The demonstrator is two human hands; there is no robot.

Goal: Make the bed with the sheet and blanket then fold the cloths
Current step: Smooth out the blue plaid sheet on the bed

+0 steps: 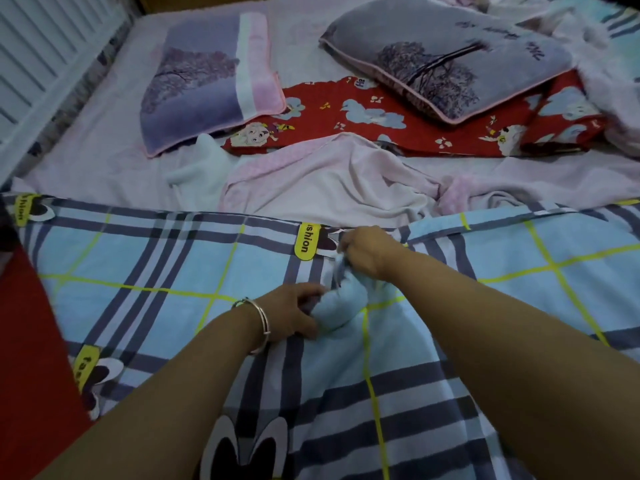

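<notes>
A blue plaid blanket [145,268] with yellow lines lies spread over the near half of the bed. Near its far edge the fabric is bunched into a lump. My left hand [294,315], with a silver bangle on the wrist, grips the near side of that lump. My right hand [369,252] pinches the bunched fabric just beyond it, close to a yellow label. Past the blanket's edge a rumpled pale pink cloth [332,181] lies on the pink sheet [90,157]. A small white cloth [201,164] sits to its left.
Two purple tree-print pillows [204,88] [446,53] lie at the head of the bed, the right one resting on a red cartoon-print cloth [391,119]. A crumpled pink blanket [602,64] is heaped at the far right. A white slatted panel [38,46] borders the left side.
</notes>
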